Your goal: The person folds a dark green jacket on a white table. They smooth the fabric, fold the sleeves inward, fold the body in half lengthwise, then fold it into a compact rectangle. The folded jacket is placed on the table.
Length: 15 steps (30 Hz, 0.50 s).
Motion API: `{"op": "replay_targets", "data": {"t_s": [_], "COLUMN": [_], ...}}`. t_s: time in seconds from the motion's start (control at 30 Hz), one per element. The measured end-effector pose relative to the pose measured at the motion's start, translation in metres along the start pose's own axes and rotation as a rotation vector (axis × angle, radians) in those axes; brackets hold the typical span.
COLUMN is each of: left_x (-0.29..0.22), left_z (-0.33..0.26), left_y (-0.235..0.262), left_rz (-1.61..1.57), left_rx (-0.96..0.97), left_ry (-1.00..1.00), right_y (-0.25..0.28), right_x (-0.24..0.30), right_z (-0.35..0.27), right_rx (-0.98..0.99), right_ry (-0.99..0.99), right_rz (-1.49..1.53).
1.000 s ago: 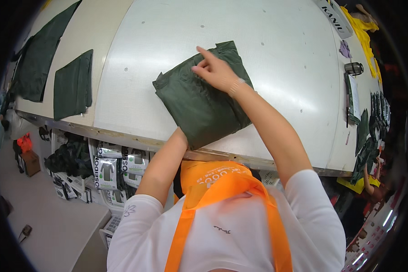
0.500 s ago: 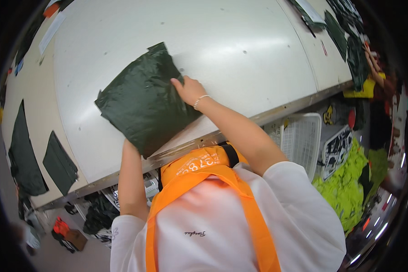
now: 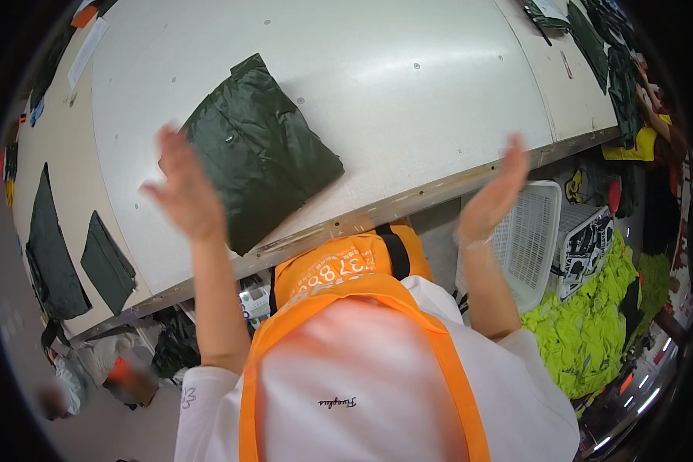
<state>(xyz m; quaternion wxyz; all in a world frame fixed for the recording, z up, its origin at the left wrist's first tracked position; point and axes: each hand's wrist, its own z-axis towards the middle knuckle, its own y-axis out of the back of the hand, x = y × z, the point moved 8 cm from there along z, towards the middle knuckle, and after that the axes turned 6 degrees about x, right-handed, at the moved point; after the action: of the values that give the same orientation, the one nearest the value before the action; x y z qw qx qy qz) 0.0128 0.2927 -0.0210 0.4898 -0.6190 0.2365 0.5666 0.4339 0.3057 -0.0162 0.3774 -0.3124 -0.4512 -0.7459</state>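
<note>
A dark green folded garment of shiny, coated-looking cloth [image 3: 273, 146] lies flat on the pale work table [image 3: 408, 115], close to its front edge. A small snap-like button shows on its upper face. My left hand [image 3: 189, 189] is raised at the garment's left side and covers part of that edge in the view; its fingers are stretched out, smeared by motion, and hold nothing. Well off to the right, my right hand [image 3: 494, 192] is up above the table's front edge, also with fingers stretched out and nothing held. Whether the left hand touches the cloth I cannot tell.
Dark green cloth pieces [image 3: 108, 262] lie on the table's left end, others [image 3: 589, 42] at the far right. Under the right edge stand a white plastic basket [image 3: 527, 239] and a heap of yellow-green cloth [image 3: 581, 323]. Another person's arm [image 3: 654, 115] shows at far right.
Both hands have let go of the garment and come apart, the right one moving far to the right. The garment now lies flat, with its buttoned face up.
</note>
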Motion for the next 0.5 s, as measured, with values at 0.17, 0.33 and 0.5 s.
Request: {"op": "replay_targets", "data": {"t_s": [0.17,0.33,0.5], "left_x": [0.19,0.197,0.171], "left_z": [-0.128,-0.146,-0.045], "left_y": [-0.214,-0.241,-0.166], "left_rz": [0.201,-0.552,-0.417], "left_rx": [0.479,0.521,0.222], "left_ry": [0.833,0.867,0.69], "right_y": [-0.041,-0.098,-0.019], "right_x": [-0.073,-0.083,-0.145], "right_z": [-0.026,-0.068,-0.052], "right_rx": [-0.042,0.165,-0.16], "right_ry": [-0.66,-0.643,-0.829], "right_rz": [0.672,1.135,1.556]}}
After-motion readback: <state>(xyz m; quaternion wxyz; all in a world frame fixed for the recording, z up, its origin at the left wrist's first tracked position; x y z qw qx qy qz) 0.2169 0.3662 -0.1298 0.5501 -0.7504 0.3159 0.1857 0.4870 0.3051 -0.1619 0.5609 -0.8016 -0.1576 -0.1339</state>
